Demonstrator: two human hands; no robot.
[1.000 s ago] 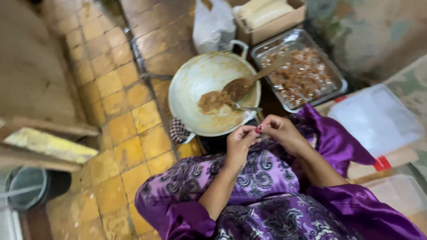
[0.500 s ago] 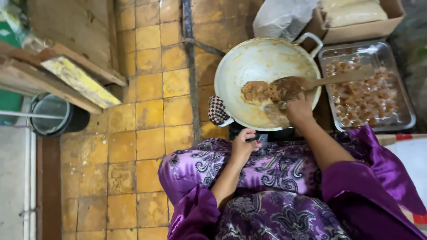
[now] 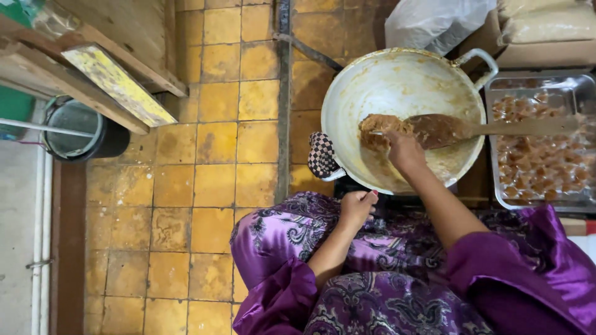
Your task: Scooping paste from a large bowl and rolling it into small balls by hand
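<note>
A big pale wok sits on the floor in front of me, with a lump of brown paste in its middle. A wooden spatula lies across it, its blade smeared with paste. My right hand reaches into the wok, and its fingertips curl into the near side of the lump. My left hand rests as a closed fist on my purple patterned lap, just below the wok's rim. Whether the fist holds anything is hidden.
A metal tray of small brown pieces stands right of the wok. A checkered pot holder covers the wok's near handle. A cardboard box and a white plastic bag lie behind. A dark bucket and wooden planks are at the left on yellow tiles.
A second ago both hands met in front of my chest. My right hand has since reached out into the wok to the paste, and my left hand has dropped to my lap.
</note>
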